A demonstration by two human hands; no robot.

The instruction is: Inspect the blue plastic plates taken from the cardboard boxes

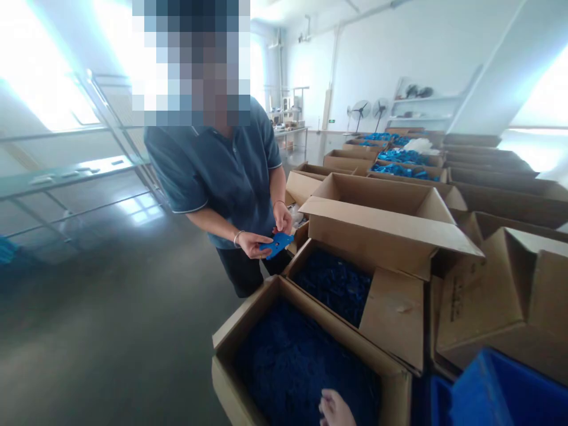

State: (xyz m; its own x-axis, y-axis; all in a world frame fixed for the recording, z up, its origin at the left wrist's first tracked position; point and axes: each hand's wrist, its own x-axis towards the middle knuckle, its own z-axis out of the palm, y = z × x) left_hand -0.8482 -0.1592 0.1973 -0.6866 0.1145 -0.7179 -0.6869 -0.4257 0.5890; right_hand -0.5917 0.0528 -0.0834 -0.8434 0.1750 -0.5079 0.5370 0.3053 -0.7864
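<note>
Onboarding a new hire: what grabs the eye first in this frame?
A co-worker in a blue polo stands left of centre, holding a flat blue plastic part in both hands. Open cardboard boxes of blue parts run from the foreground back to the far wall. One of the wearer's hands reaches into the nearest box.

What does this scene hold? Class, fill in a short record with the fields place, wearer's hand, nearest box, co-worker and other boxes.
place: workshop floor lined with open cardboard boxes
wearer's hand: one bare hand at the bottom edge, over the nearest box; which hand, cannot tell
nearest box: open brown cardboard box filled with dark blue plastic parts
co-worker: person in a blue polo shirt holding a flat blue plastic piece in both hands
other boxes: blue plastic crate at right
</note>
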